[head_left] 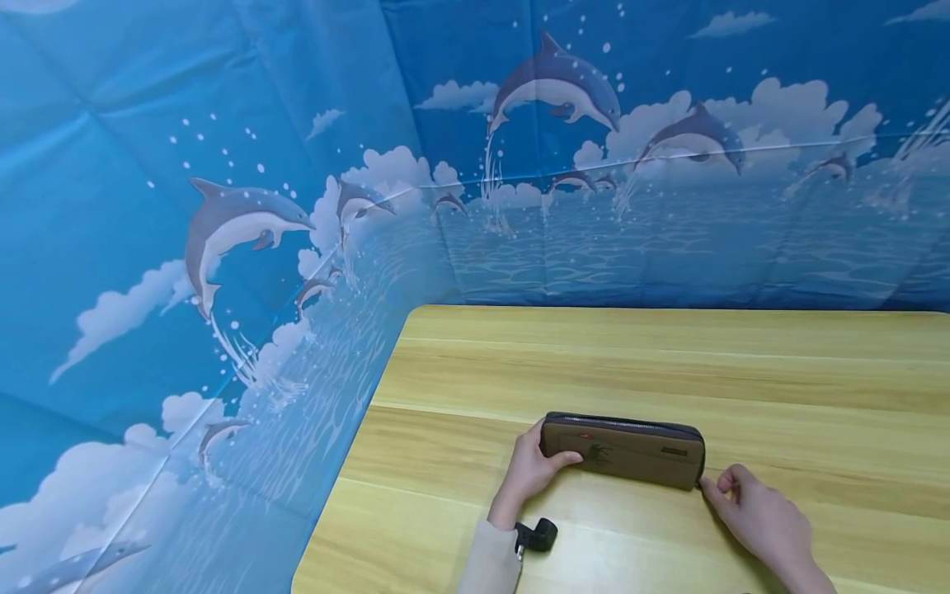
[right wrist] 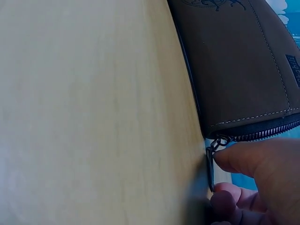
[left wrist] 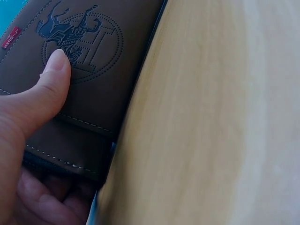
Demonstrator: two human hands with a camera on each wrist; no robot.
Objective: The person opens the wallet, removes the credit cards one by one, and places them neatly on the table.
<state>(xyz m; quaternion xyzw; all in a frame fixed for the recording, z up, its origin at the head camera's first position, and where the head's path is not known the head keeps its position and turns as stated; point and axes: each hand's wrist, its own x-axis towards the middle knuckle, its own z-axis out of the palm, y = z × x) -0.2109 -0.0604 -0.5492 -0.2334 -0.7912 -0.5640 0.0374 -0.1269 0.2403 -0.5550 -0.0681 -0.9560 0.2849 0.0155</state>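
Note:
A long brown wallet [head_left: 631, 454] stands on its long edge on the table, its zipper [head_left: 623, 422] running along the top. My left hand [head_left: 533, 472] grips the wallet's left end, thumb across the front near a stamped horse-like emblem [left wrist: 70, 35] and the other fingers behind, partly hidden. Low at the right end, my right hand [head_left: 764, 516] pinches the zipper pull [right wrist: 210, 171] between thumb and fingers. The metal slider [right wrist: 222, 139] sits at the wallet's bottom corner, with zipper teeth [right wrist: 267, 132] showing along that end.
The wood-grain table [head_left: 460, 379] has its left edge beside a blue dolphin-print sheet [head_left: 245, 330], which also hangs behind the far edge. A black wrist mount [head_left: 538, 535] sticks out by the left sleeve [head_left: 491, 561].

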